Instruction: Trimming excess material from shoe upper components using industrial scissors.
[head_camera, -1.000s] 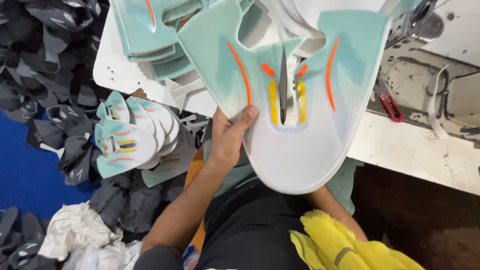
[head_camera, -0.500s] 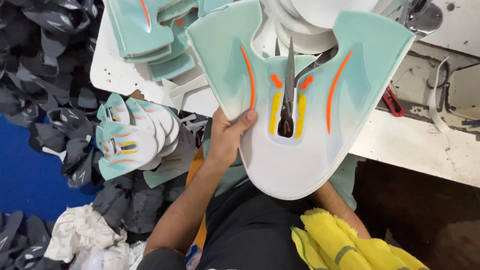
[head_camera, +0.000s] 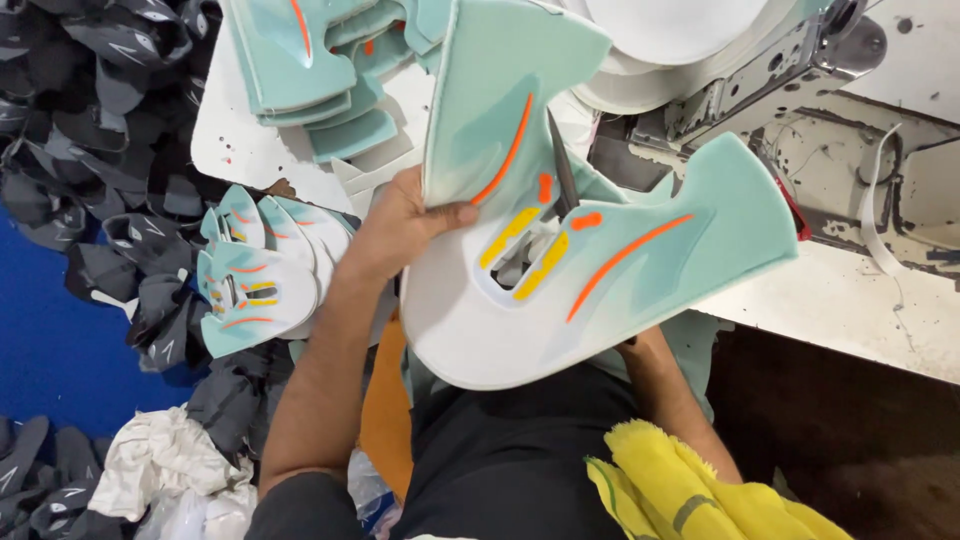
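L hand (head_camera: 405, 225) pinches the mint-and-white foam shoe upper with orange stripes (head_camera: 560, 260) above the lap, R hand hidden under it – grip can't tell – dark scissor blades (head_camera: 563, 170) in the slot could nick it if it slips.

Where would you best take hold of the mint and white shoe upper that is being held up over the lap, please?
Probably by the bare left wing of the shoe upper, coming from its left edge, as the left hand does with its thumb on top. That wing is flat and free; a scissor blade pokes through the middle slot, so keep clear of the centre.
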